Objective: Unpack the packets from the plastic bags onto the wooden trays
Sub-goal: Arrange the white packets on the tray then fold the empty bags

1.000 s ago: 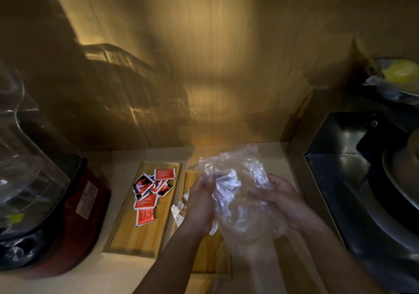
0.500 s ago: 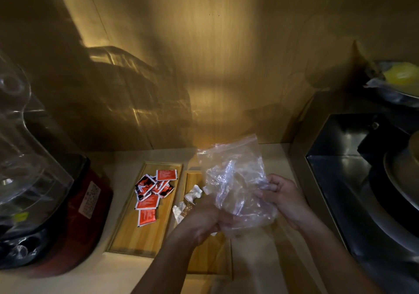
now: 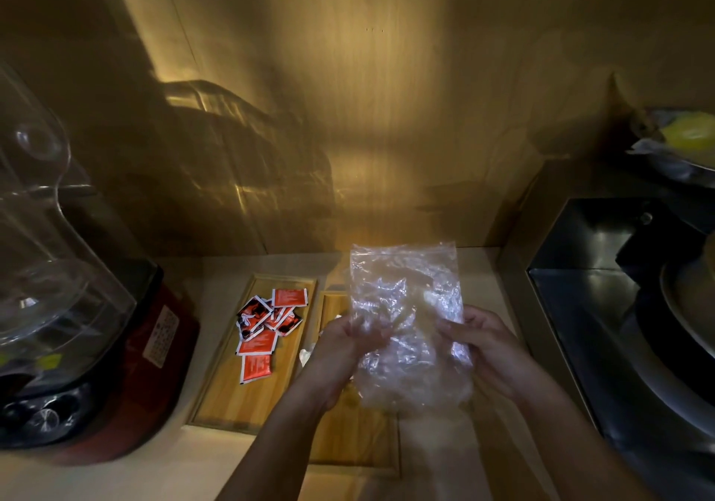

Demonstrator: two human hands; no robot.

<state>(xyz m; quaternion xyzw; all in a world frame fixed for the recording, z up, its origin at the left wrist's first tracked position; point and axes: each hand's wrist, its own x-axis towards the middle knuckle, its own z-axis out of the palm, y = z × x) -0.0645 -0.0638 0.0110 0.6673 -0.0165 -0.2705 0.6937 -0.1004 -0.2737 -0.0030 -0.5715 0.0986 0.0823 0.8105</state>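
Both hands hold a clear, crinkled plastic bag (image 3: pixel 406 307) upright over the counter. My left hand (image 3: pixel 344 346) grips its left edge and my right hand (image 3: pixel 479 342) grips its right edge. The bag looks flat and mostly see-through; I cannot tell whether anything is inside. Behind it lies a wooden tray (image 3: pixel 348 435), largely hidden by my hands, with a few pale packets (image 3: pixel 305 355) peeking out at its left side. A second wooden tray (image 3: pixel 224 392) to the left carries several red and black packets (image 3: pixel 267 326) in its far half.
A blender with a clear jug and red base (image 3: pixel 77 326) stands at the left. A dark metal sink (image 3: pixel 619 307) with a round pan is at the right. A bowl with something yellow (image 3: pixel 688 141) sits at the far right. A wooden wall rises behind.
The bag has been spread out from a crumpled bunch into a flat upright sheet. My left hand moved from under it to its left edge.
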